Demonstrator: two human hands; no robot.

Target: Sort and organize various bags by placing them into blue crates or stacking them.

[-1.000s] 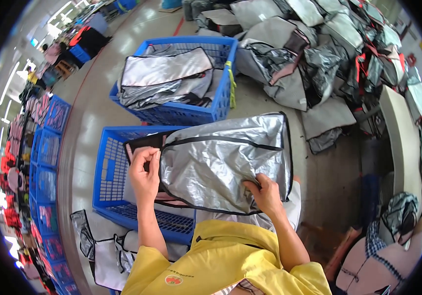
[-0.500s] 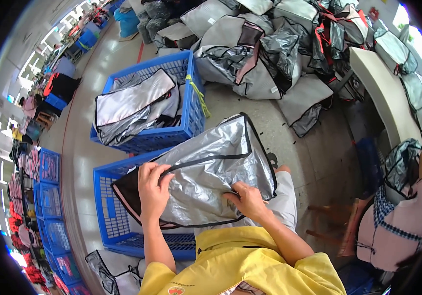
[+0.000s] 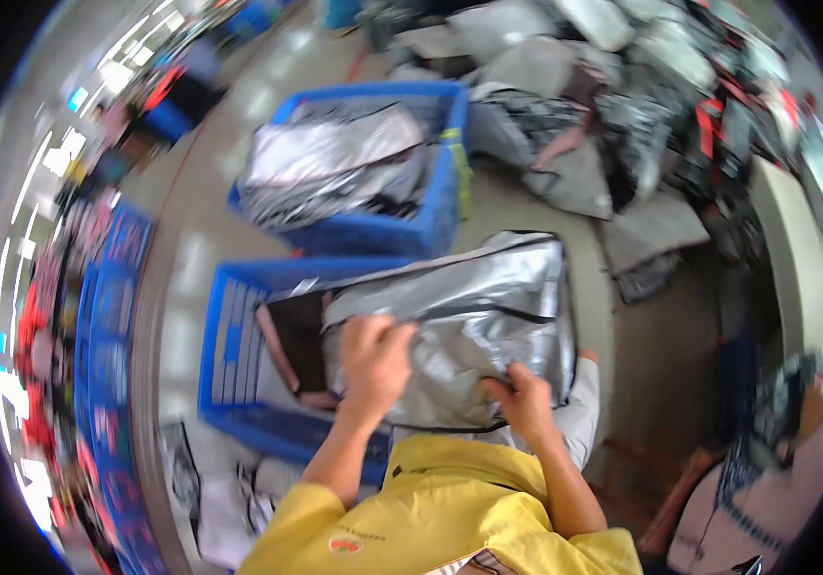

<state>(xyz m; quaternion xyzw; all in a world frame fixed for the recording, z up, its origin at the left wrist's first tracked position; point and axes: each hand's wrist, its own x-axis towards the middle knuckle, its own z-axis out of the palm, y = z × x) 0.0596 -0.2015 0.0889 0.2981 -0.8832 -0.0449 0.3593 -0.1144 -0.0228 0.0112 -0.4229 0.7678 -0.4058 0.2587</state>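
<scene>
A silver foil-lined bag piece (image 3: 459, 356) with black edging lies across my lap and over a blue crate. A brown mesh panel with pink edging (image 3: 298, 337) spreads from its left side into the crate. My left hand (image 3: 373, 364) is over the left part of the foil, its fingers curled and blurred by motion, seemingly gripping the material. Near the lower right of the piece, my right hand (image 3: 529, 402) pinches the foil between thumb and fingers.
The near blue crate (image 3: 215, 355) stands at my left. Beyond it, another blue crate (image 3: 431, 235) holds stacked silver pieces. A heap of grey and silver bags (image 3: 565, 125) covers the floor ahead. A pale curved tabletop (image 3: 795, 259) stands at right; stacked blue crates (image 3: 114, 316) line the left.
The view has turned, shifting the crates and heap rightward. The bag piece lies flatter, with its mesh panel spread more over the near crate. My left hand has moved toward my right hand.
</scene>
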